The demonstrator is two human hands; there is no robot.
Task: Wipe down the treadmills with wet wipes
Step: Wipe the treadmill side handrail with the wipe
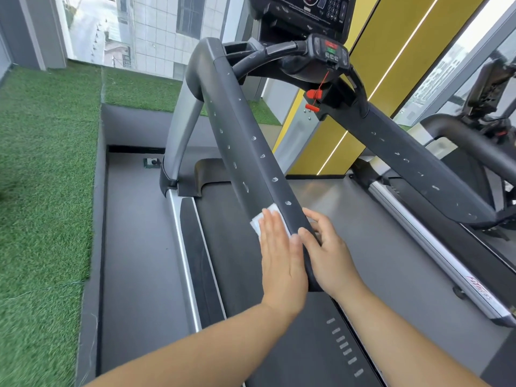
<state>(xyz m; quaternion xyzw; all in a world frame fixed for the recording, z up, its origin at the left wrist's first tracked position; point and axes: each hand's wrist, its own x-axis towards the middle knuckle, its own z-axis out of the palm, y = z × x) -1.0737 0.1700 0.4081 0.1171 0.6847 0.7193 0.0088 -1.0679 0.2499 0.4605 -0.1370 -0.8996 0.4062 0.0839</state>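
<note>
White wet wipe (256, 222) under flat left hand (282, 255), fingers (275, 227) together, right hand (326, 252) gripping handrail (243, 141)

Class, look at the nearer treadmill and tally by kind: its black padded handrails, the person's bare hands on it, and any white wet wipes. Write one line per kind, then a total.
black padded handrails: 2
bare hands, the left hand and the right hand: 2
white wet wipe: 1
Total: 5
</note>
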